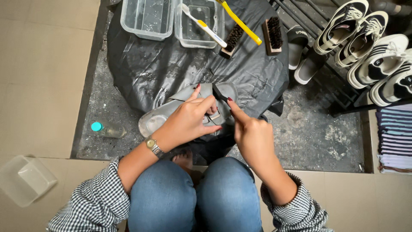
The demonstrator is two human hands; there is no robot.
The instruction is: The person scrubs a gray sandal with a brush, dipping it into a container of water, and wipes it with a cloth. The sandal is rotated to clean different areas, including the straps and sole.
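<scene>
A grey sandal is pinned on the black plastic sheet by the left hand, its grip pressed around the straps; a small dark brush is pinched in the right hand.

The left hand covers the middle of the grey sandal, so its straps and buckle barely show. What the right hand pinches is mostly hidden — only a dark tip pokes out. The two clear tubs and the yellow-handled brush are cut off by the top edge — the sneakers and striped cloth by the right.
</scene>
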